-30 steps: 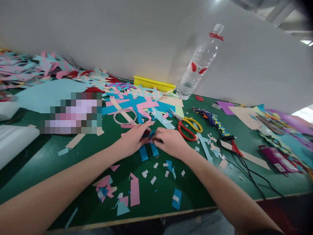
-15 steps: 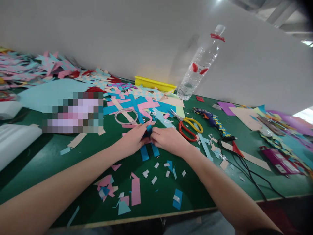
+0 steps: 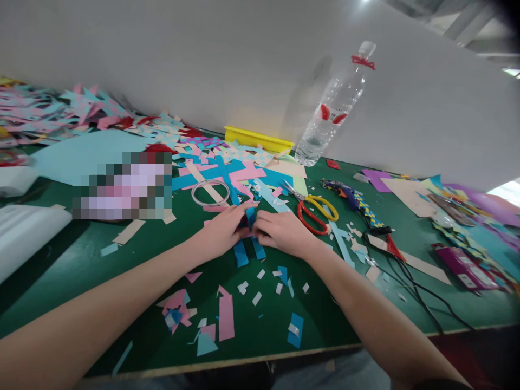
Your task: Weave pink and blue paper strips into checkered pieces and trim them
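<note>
My left hand and my right hand meet at the middle of the green table, both closed on blue paper strips. One strip end stands up between the fingertips, and two ends hang below toward me. How the strips join is hidden by my fingers. A clear tape roll lies just beyond my left hand. Scissors with one red and one yellow handle lie beyond my right hand, blades slightly apart. Pink, blue and cream paper strips are heaped behind the hands.
A water bottle and a yellow tray stand by the wall. A black cord and a purple box lie at right. Pink scraps are scattered near the front edge. A blurred-out object is at left.
My right hand has drawn slightly to the right, and its fingers have shifted on the upright strip end, so more of the blue shows. My left hand stays nearly in place.
</note>
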`<action>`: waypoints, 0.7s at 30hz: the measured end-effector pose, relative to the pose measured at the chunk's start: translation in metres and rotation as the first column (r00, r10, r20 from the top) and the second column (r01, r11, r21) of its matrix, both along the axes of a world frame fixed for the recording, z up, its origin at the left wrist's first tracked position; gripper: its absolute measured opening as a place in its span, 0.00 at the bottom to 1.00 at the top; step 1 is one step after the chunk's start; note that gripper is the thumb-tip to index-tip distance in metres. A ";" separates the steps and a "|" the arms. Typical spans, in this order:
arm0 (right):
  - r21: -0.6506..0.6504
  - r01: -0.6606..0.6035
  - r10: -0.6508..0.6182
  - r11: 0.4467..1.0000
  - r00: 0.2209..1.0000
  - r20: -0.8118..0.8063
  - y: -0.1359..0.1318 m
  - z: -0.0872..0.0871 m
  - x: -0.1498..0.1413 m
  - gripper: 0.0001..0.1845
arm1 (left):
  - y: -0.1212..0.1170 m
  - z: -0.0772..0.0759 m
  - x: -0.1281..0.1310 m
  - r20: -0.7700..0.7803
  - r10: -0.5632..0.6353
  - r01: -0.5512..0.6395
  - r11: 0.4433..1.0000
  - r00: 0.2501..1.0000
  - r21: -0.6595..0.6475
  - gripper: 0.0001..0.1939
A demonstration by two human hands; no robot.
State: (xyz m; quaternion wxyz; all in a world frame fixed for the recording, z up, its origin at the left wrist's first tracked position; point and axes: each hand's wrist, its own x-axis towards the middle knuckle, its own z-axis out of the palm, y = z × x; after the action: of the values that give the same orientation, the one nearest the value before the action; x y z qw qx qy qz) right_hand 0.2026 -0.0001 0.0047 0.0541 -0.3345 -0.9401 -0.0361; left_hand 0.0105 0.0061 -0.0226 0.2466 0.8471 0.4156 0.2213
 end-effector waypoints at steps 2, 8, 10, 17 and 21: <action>0.011 -0.007 0.007 1.000 1.000 0.001 0.000 -0.001 0.002 0.09 | 0.000 -0.001 0.000 0.006 0.000 0.000 1.000 1.000 -0.008 0.27; 0.041 -0.016 0.017 0.999 0.999 -0.032 0.002 -0.009 0.009 0.14 | 0.001 -0.003 0.000 0.033 -0.006 0.007 1.000 0.999 -0.019 0.27; 0.052 -0.026 0.028 0.998 0.998 -0.051 0.003 -0.012 0.012 0.15 | 0.002 -0.004 -0.001 0.063 -0.021 0.023 0.999 0.998 -0.027 0.26; 0.009 -0.071 0.071 0.997 0.997 -0.025 -0.001 -0.001 0.013 0.15 | 0.001 -0.003 -0.001 0.106 -0.062 0.064 0.998 0.992 -0.016 0.26; -0.022 -0.069 0.069 0.997 0.997 0.026 -0.002 0.005 0.010 0.15 | 0.002 -0.004 -0.001 0.108 -0.054 0.056 0.998 0.993 -0.016 0.26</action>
State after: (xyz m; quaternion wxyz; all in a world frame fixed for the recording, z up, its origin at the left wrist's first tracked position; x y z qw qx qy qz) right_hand 0.2130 -0.0025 0.0099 0.0392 -0.3018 -0.9521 -0.0289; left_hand 0.0097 0.0086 -0.0262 0.2829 0.8426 0.3803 0.2558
